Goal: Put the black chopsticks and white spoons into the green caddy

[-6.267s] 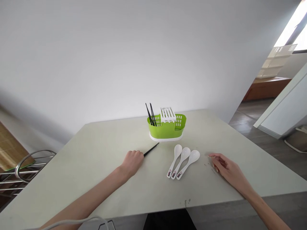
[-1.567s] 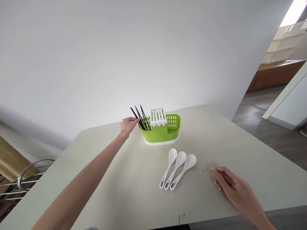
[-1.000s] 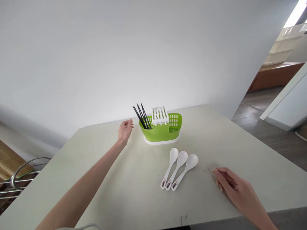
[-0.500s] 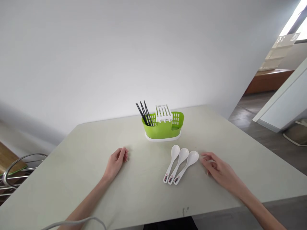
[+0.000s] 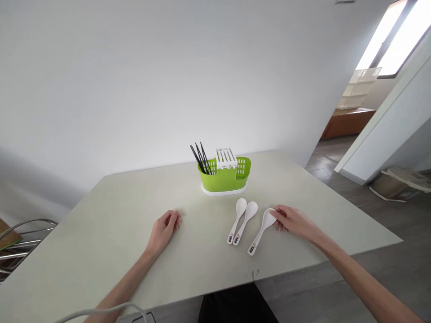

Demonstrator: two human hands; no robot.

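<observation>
Evidently a plain pale wall (image 5: 161,89) stands behind everything, with a light table (image 5: 202,264) running up to it. On the far half sits one green basket (image 5: 222,181), oval, its sides pierced with small openings, on a white base (image 5: 225,193). Near the close edge of the table, the person's left hand (image 5: 164,229) rests with its fingers curled in, the thumb laid against them and nothing seen in them. Well apart, on the other side, the right hand (image 5: 286,219) has thumb and fingers pinched together on the rim of a spoon.

A slotted white rack (image 5: 226,158) bridges the middle of the basket, three small hooks along its front. Black chopsticks (image 5: 201,160) lean outward in the basket's left end; they overlap too much to count.

Three spoons are on the table side nearest the person. The held spoon (image 5: 268,219) is glossy white, with an oval bowl and slim handle angled back toward the person; whether it is lifted cannot be told. Just left of it lie two matching spoons (image 5: 251,209), side by side. Each handle end bears a small dark and reddish label (image 5: 252,248).
</observation>
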